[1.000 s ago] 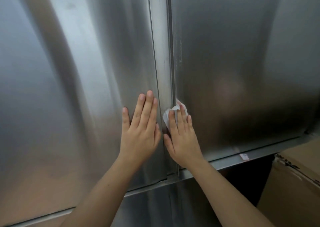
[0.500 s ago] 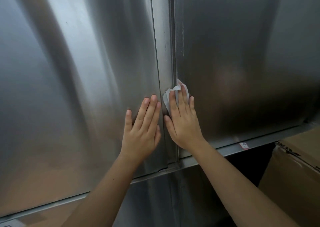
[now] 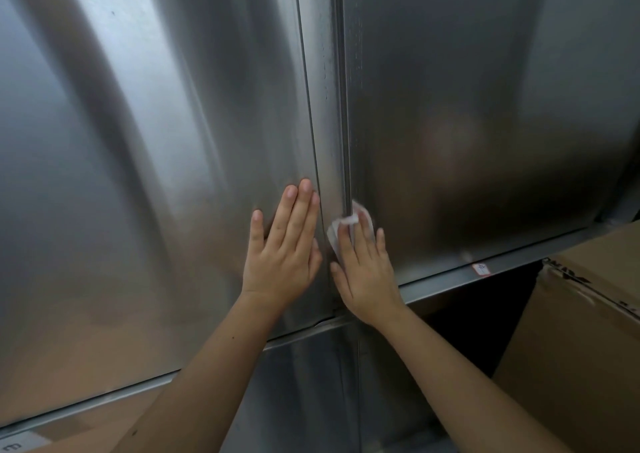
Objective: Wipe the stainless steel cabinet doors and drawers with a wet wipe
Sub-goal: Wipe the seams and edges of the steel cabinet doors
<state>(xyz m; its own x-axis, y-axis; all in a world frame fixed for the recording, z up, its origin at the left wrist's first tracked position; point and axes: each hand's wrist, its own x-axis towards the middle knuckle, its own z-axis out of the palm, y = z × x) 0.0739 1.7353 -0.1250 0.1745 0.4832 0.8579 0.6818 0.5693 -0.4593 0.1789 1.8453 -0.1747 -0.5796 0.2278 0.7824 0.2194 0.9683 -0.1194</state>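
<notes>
Squarely ahead, 2 stainless steel cabinet doors stood side by side, the left door [image 3: 156,175] and the right door [image 3: 485,123], parted by a narrow vertical strip [image 3: 327,123]. The left hand [image 3: 282,255] lay flat on the left door close to its inner edge, fingers straight and together, thumb out to the side, holding nothing. The right hand [image 3: 367,272] lay just beside it, across the strip and the right door's inner edge. Its fingers were straight and pressed a crumpled white wet wipe [image 3: 341,226] against the metal. The wipe showed above and left of the fingertips, low on the seam. Below the right door ran a horizontal steel rail [image 3: 433,288] bearing a small red-bordered sticker [image 3: 481,269]. At lower right stood a brown cardboard box [image 3: 581,331].
</notes>
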